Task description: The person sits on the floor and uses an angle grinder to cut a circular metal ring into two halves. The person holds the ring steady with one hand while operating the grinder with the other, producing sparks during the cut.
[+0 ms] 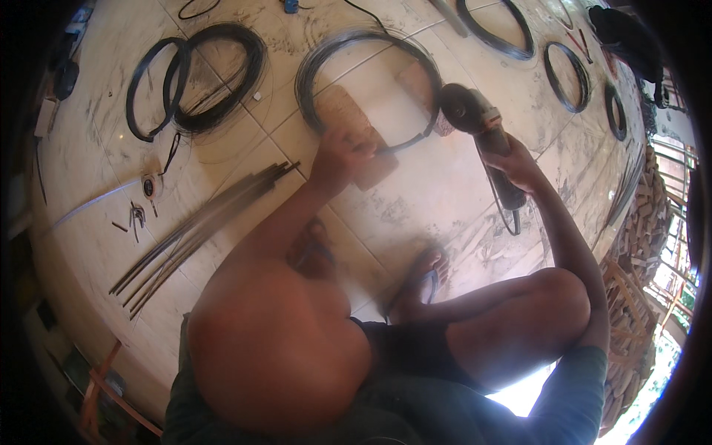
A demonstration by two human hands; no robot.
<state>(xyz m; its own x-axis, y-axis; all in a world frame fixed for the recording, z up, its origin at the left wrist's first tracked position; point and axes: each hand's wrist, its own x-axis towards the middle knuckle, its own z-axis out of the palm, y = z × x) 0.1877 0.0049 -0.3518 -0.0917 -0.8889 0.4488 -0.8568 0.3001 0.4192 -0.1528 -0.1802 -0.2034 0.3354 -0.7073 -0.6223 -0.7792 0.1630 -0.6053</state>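
My right hand (pixel 513 165) grips an angle grinder (pixel 500 182) by its body, the dark head with its disc pointing away from me. A large coil of thin wire (pixel 302 74) lies on the tiles before me. My left hand (pixel 343 157) is closed on the coil's near edge, its fingers curled and slightly blurred. Beneath this hand a reddish-brown block (pixel 377 172) supports that edge. Another reddish block (pixel 415 80) sits by the coil's right side, close to the grinder's head. My fingertips partly hide the wire.
Dark wire coils (pixel 248 44) lie at far left, with more coils (pixel 567 78) at far right. Several thin rods (pixel 200 222) rest left of my feet, near a tape measure (pixel 148 185) and small keys (pixel 136 213). Wood pieces (pixel 627 311) are piled at right. A cord (pixel 512 222) trails from the grinder.
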